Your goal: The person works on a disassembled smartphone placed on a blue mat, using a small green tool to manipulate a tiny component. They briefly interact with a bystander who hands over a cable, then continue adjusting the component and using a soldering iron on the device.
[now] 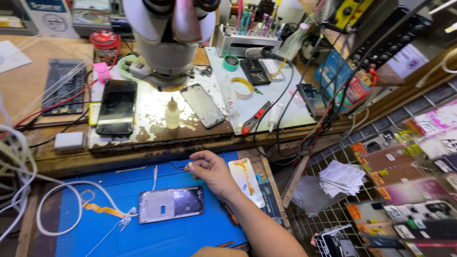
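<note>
My right hand point(213, 172) reaches onto the blue work mat point(119, 228) and pinches a tiny light-coloured part point(189, 164) between thumb and fingertips. Just below and left of it lies an opened phone frame point(171, 204), flat on the mat. A white card with an orange flex cable point(246, 181) lies under my wrist on the right. Only a sliver of my left hand point(214, 252) shows at the bottom edge, next to a thin brown tool tip point(226, 244); its grip is hidden.
An orange ribbon cable point(102, 209) and a white cord point(52, 209) lie on the mat's left. On the bench behind are a microscope point(166, 43), a dark phone point(116, 107), a small glue bottle point(172, 113), a bare screen panel point(203, 105), a red-handled cutter point(254, 118) and tape rolls.
</note>
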